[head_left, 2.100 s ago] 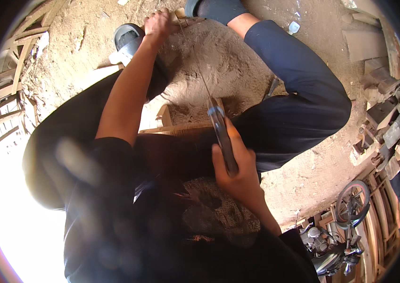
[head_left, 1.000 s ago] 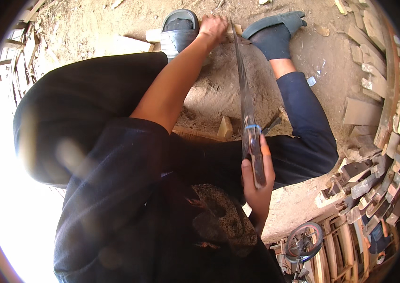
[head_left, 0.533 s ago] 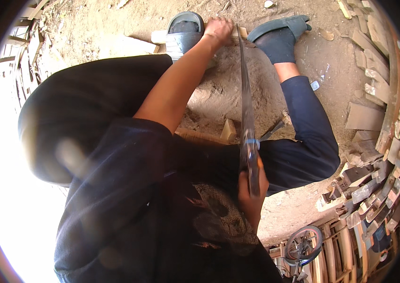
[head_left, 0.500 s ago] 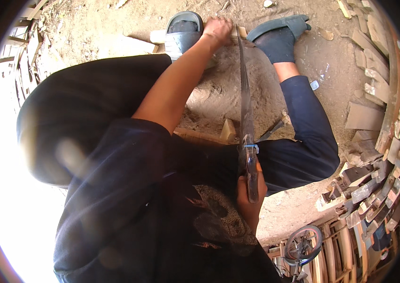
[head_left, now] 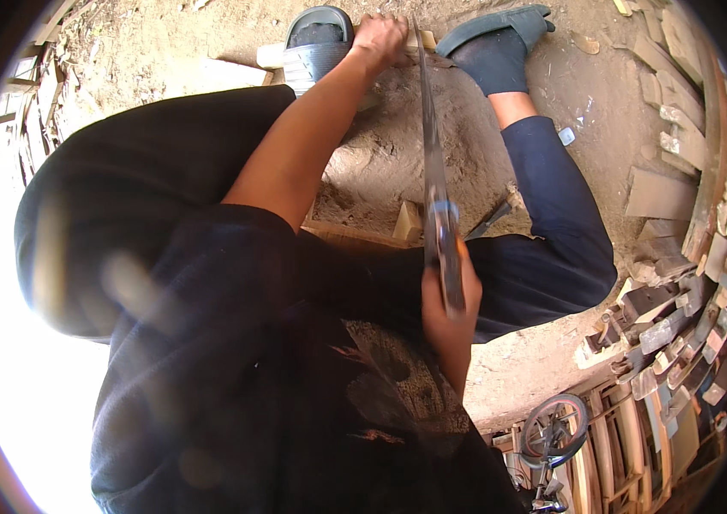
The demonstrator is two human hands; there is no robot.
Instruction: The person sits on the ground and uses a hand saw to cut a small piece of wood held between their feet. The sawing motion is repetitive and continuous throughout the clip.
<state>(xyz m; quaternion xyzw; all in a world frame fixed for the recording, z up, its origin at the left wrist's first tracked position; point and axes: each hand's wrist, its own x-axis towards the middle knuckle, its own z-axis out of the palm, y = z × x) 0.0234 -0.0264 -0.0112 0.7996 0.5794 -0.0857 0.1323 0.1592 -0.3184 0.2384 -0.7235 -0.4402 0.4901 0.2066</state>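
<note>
My right hand [head_left: 449, 313] grips the dark handle of a handsaw [head_left: 430, 146], whose long blade points away from me. Near its far end, the blade crosses a narrow piece of wood [head_left: 270, 57] on the ground. Just left of the blade, my left hand [head_left: 380, 38] is closed over that wood, fingers curled on it. My left foot in a grey slide sandal [head_left: 319, 51] rests on the wood beside this hand. The other sandalled foot [head_left: 496, 56] lies to the right of the wood's short end. How deep the blade sits cannot be made out.
Dirt ground [head_left: 380, 163] lies between my legs, with a small wood block [head_left: 408, 223] and a dark tool [head_left: 492, 218] near my right thigh. Stacked wood offcuts [head_left: 680, 317] line the right side. A bicycle wheel [head_left: 554, 431] stands at the lower right by wooden slats.
My right hand has pushed the saw forward, away from my body. My left hand stays on the wood. The whole view has shifted slightly.
</note>
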